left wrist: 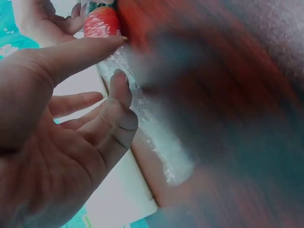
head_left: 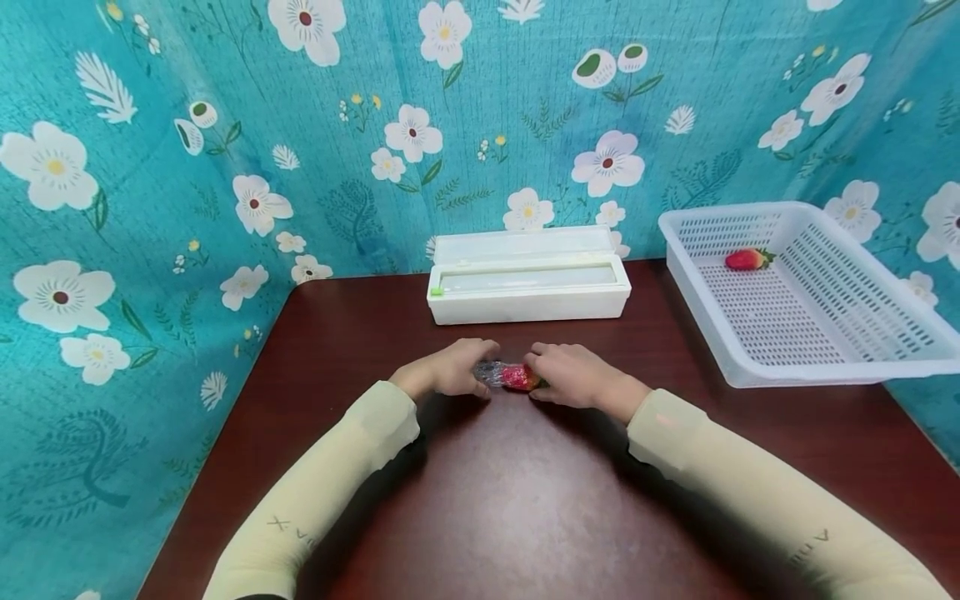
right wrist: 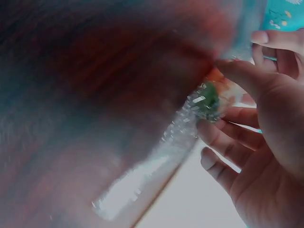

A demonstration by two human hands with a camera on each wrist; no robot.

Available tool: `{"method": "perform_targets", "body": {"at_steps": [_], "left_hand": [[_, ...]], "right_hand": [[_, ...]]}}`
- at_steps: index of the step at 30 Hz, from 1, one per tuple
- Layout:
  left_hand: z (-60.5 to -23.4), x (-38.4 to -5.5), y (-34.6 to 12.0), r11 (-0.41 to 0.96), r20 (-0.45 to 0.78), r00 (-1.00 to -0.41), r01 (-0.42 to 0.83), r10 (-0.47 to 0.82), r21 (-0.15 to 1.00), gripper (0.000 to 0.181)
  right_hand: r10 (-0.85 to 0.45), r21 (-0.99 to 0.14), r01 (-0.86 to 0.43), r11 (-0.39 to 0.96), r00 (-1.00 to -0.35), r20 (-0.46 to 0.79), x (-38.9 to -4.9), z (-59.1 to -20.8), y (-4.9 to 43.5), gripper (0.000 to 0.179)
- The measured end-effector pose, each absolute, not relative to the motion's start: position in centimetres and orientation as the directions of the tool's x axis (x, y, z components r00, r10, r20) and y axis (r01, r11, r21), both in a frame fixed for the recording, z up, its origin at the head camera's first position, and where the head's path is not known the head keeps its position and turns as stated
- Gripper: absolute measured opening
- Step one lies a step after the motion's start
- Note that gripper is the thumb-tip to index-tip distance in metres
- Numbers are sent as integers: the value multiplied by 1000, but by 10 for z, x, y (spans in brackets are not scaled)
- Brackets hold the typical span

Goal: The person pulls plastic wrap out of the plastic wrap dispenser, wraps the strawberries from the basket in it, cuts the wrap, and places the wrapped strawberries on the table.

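A strawberry [head_left: 517, 377] lies wrapped in clear plastic film [head_left: 491, 372], low over the tabletop between the two hands. The film runs out past both its ends as long twisted tails, plain in the left wrist view as a clear tail [left wrist: 164, 154]. My left hand [head_left: 453, 368] is at the film left of the fruit, its thumb and forefinger apart on either side. At the leafy end, my right hand [head_left: 573, 375] holds the wrapped strawberry between thumb and fingers. Green leaves [right wrist: 207, 97] show through the film in the right wrist view.
A white film dispenser box [head_left: 528, 304] with its lid raised stands behind the hands. On the right, a white plastic basket [head_left: 750, 372] holds another strawberry [head_left: 748, 259]. The dark red table [head_left: 510, 517] meets a blue flowered cloth [head_left: 465, 167] at its back.
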State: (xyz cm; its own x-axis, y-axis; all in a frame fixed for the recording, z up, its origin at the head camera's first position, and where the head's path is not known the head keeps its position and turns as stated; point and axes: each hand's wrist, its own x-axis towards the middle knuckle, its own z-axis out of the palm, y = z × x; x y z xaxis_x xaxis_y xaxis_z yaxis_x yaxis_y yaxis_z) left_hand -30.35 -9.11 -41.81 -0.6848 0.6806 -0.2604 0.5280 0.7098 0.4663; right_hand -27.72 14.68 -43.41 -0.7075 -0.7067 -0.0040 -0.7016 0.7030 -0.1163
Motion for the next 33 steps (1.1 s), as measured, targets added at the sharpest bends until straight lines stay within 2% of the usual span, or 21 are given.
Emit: {"method": "perform_targets", "body": {"at_steps": [7,16,24,33], "left_hand": [[-425,-305,-84,731,-282,-689,533,667,427,67],[-420,-296,-82,728,-275,-698,508,661,461,73],[-411,-286,-85,600,-106,-681,549,725,582,68],[-410,-275,-80,386,62,-668,501,742,775,63]], "right_hand": [[-706,-130,-705,698,-707,43,-277,-446,145,32],[-743,-51,-762,645,-642,189,-264,-443,152,38],[-750,-32,-788,615,-597,284,-254,-433,163,42],[-743,9,-795,607,-563,360,-244,-417,169,51]]}}
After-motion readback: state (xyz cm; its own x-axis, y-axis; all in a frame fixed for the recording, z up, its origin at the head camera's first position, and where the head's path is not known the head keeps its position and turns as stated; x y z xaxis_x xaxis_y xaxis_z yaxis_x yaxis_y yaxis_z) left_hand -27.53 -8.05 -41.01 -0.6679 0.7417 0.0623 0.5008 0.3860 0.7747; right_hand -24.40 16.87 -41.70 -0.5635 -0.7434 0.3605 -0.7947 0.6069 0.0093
